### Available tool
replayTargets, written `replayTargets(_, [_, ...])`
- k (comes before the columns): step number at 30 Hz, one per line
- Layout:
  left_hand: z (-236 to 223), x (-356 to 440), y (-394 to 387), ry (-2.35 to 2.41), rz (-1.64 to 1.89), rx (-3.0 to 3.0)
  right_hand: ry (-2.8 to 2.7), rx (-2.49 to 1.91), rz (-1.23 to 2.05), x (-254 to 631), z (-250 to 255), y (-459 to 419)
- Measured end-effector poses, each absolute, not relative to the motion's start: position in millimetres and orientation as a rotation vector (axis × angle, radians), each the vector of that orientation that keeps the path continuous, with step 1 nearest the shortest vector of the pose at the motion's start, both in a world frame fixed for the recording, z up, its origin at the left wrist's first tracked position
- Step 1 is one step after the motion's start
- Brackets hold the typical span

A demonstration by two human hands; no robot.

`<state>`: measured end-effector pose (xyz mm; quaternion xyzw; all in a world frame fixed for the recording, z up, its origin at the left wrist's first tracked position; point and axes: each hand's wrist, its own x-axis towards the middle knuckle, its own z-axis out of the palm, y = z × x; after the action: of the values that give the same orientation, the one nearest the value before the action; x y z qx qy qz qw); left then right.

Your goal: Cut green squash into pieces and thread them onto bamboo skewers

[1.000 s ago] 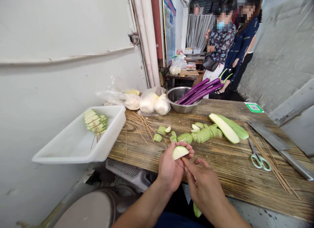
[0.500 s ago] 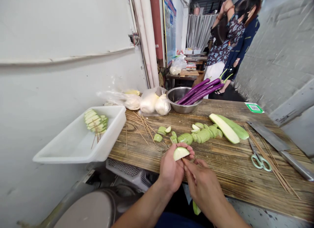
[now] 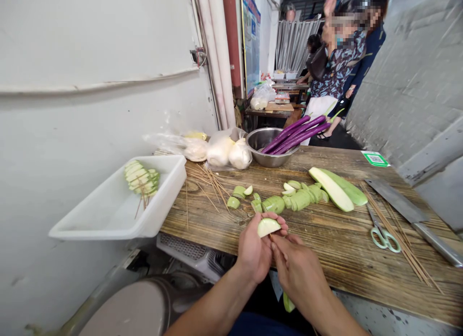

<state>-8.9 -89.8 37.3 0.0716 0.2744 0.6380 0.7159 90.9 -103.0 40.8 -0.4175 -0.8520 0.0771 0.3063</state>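
My left hand pinches a pale green squash slice just above the near edge of the wooden table. My right hand is closed on a thin bamboo skewer whose tip meets the underside of the slice. Below my right hand another green slice shows on the same skewer. Several cut squash slices lie on the table just beyond my hands, with two long squash halves to their right.
A white tray at the left holds skewered slices. Loose skewers, bagged white items, a steel bowl of purple eggplants, scissors, more skewers and a cleaver lie on the table. People stand behind.
My hands and the slice have barely shifted. The people at the back have moved; one has raised an arm.
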Motion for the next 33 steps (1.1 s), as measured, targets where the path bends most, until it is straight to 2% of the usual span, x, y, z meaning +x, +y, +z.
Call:
replayTargets(16, [39.2, -1.3, -89.3, 0.644, 1.370, 0.106, -2.260, -1.267, 0.102, 92.9, 38.1, -95.8])
replayTargets(25, [32.6, -22.9, -70.3, 0.569, 1.414, -0.042, -2.151, -1.203, 0.349, 110.7, 36.1, -99.8])
replayTargets(28, [31.9, -35.5, -61.9, 0.532, 1.471, -0.144, -2.049, -1.262, 0.632, 131.4, 23.9, -105.2])
replayTargets(33, [30.2, -38.9, -59.0, 0.513, 1.503, -0.102, -1.842, -1.157, 1.593, 143.9, 0.8, -119.1])
